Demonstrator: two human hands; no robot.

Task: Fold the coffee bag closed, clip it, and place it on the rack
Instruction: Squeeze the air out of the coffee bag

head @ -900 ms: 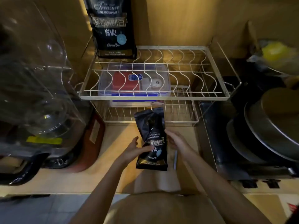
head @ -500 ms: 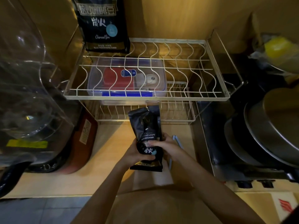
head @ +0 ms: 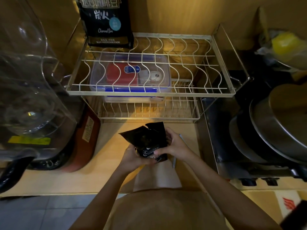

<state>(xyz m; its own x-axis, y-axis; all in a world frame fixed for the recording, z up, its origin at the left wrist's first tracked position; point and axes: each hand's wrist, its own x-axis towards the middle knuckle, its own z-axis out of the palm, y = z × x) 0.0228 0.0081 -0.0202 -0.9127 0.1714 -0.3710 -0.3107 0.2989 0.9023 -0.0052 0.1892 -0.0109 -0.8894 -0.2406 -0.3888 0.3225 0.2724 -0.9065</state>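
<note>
The left hand (head: pixel 132 156) had closed its fingers round the lower part of the coffee bag (head: pixel 147 141), which moments before stood straighter and now leaned left, its torn top sagging open. The right hand (head: pixel 176 146) wrapped the bag's right edge. The bag sat low over the tabletop (head: pixel 113 171), apart from the rack (head: pixel 149 93); the fold looked just begun. The clip (head: pixel 174 161) lay behind the right wrist.

A clear lidded container (head: pixel 131 75) (blue trim, something red inside) serves as landmark. Left of it stands a clear plastic appliance (head: pixel 31 90); far to its right, stacked metal pans (head: pixel 274 130); behind and right, a yellow object (head: pixel 285 44).
</note>
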